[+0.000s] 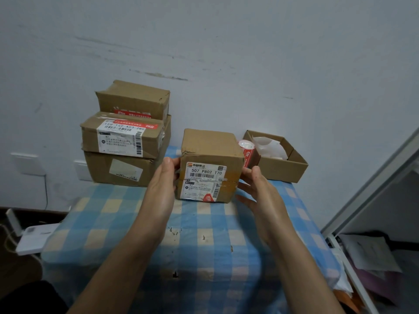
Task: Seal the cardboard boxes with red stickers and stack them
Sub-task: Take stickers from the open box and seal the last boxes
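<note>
Bracketing the middle box (210, 155) on the counter (181, 234), with one more not yet sealed.
Three stacked boxes (127, 141) stand at left, red stickers showing on two. The left hand (159, 186) and right hand (260, 191), fingers straight, flank the stickered middle box, which looks ready to stack. A sticker roll (247, 152) and an open box (281, 168) wait at right.

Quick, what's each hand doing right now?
Left hand: open, straight fingers against the labelled cardboard box.
Right hand: open, beside the box; contact unclear.

The white label (205, 180) on the front cardboard box (209, 155) reads "507 P802 T70". A label (122, 138) on the stacked box (122, 134) at left reads "159-159-A03-280". Smaller print is illegible.
</note>
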